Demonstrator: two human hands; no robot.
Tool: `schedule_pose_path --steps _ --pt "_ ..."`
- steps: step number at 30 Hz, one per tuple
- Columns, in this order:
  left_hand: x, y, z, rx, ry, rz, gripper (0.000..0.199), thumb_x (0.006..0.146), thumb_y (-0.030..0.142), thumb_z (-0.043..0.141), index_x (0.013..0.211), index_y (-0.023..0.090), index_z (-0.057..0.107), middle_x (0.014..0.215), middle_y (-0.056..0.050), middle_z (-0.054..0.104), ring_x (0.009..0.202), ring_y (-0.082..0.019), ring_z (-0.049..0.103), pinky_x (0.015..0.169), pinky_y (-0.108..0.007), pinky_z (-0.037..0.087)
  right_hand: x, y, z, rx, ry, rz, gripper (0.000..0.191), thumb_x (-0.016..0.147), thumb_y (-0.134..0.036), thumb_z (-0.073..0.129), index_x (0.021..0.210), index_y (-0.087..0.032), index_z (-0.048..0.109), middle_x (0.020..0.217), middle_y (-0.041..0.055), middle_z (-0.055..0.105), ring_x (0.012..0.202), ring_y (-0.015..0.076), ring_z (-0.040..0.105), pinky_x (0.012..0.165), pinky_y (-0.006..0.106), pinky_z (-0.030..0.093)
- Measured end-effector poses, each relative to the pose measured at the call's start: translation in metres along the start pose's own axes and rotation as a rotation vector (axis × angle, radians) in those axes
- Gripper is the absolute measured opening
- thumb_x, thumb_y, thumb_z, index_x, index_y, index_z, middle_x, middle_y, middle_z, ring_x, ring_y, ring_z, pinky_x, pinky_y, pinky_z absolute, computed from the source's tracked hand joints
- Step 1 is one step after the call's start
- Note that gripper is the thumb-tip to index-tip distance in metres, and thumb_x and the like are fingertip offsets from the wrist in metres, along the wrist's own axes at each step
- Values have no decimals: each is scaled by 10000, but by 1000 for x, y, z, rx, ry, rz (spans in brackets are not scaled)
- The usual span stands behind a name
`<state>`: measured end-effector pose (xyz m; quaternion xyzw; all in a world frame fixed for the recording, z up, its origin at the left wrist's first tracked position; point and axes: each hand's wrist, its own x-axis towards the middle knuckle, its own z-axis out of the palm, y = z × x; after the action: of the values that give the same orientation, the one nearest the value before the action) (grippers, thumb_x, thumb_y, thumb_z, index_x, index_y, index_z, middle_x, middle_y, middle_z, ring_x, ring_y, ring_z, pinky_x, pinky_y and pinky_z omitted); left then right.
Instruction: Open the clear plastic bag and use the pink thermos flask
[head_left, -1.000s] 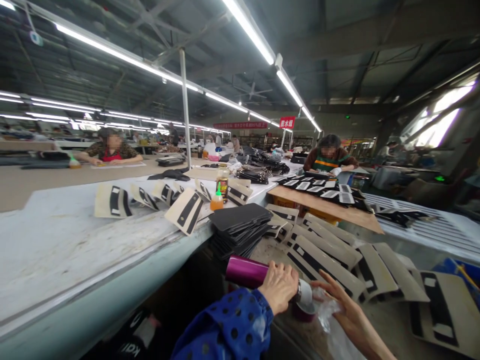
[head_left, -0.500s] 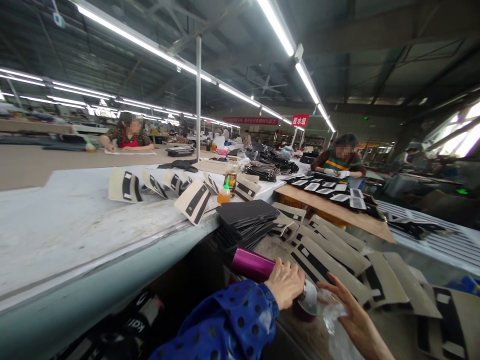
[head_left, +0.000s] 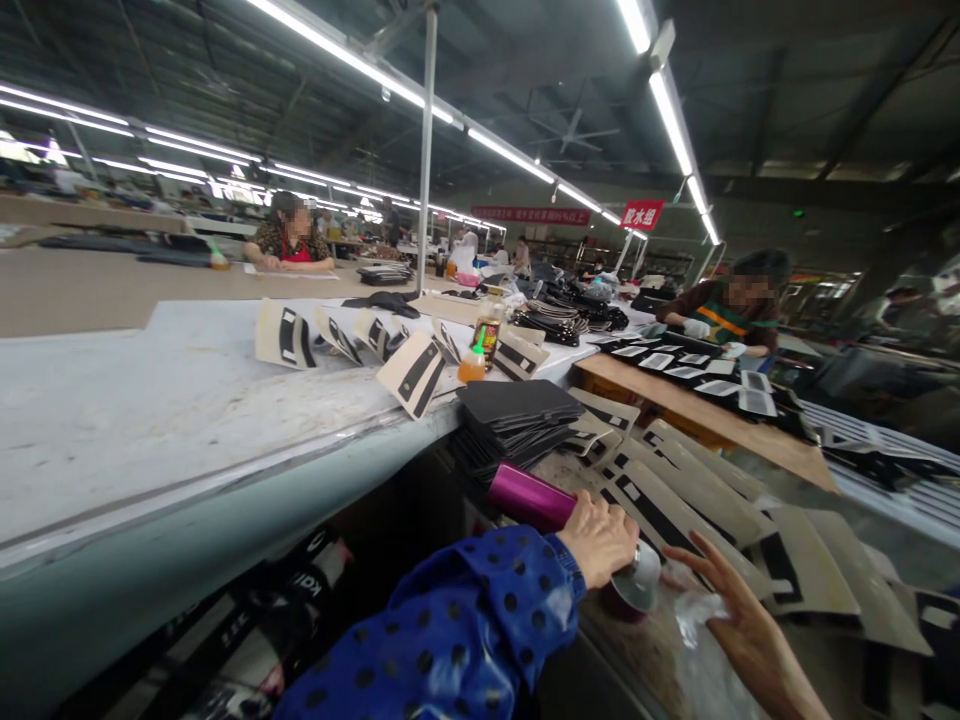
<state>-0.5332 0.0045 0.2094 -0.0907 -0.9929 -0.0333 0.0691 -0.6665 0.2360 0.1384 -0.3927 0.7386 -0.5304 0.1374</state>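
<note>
A shiny magenta flask (head_left: 529, 496) lies tilted in my left hand (head_left: 600, 538), whose fingers wrap round it near its silver end. Just right of that end, my right hand (head_left: 739, 610) has its fingers spread and holds nothing. Below its fingers is a crumpled clear plastic bag (head_left: 701, 625); whether the palm touches it I cannot tell. Under the flask's silver end a round magenta and silver cup-like piece (head_left: 636, 590) shows. A stack of black sheets (head_left: 517, 415) sits beyond the flask.
Beige panels with black strips (head_left: 806, 560) spread over the right side. On the white table (head_left: 150, 420) stand more panels, an orange glue bottle (head_left: 472, 368) and a dark can (head_left: 487, 335). One person (head_left: 292, 240) sits at the back left, another (head_left: 731, 310) works at the right.
The view has shifted, so most things appear further right. My right hand's fingers have spread and lifted a little off the bag. The person at the right has moved their gloved hands apart.
</note>
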Motion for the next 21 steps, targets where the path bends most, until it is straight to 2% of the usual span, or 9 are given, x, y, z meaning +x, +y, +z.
schedule_pose_path --steps 3,9,11,15,21 --pt "1 -1 0 0 -1 -3 522 819 140 619 1283 -21 442 1216 -199 553 1119 -365 528 985 -599 417 -1 -9 6 41 13 -2 702 888 -379 636 1496 -334 290 1371 144 588 1100 260 694 972 337 546" --pt "0 -2 2 -8 6 -3 495 818 141 615 1261 -11 453 1204 -191 555 1103 -362 536 964 -589 427 -4 -22 20 105 120 20 690 872 -417 651 1483 -319 345 1333 107 610 1068 187 703 956 204 507" --pt "0 -2 1 -11 14 -7 472 822 136 602 1247 -9 458 1194 -189 557 1104 -359 536 965 -587 424 -3 -18 16 91 96 6 696 878 -420 643 1489 -322 325 1345 112 600 1074 191 701 965 213 506" --pt "-3 -2 -3 -27 -10 -9 476 821 134 608 1247 -15 457 1198 -194 558 1112 -354 533 978 -586 424 0 -6 8 68 -6 -12 684 896 -401 617 1485 -346 274 1363 142 572 1048 232 713 948 313 548" --pt "-3 -3 5 -52 21 -16 529 781 130 636 1257 -18 459 1200 -193 568 1094 -345 540 977 -579 442 -7 -23 23 130 142 59 674 848 -259 594 1467 -329 336 1349 108 582 1066 211 705 934 263 539"
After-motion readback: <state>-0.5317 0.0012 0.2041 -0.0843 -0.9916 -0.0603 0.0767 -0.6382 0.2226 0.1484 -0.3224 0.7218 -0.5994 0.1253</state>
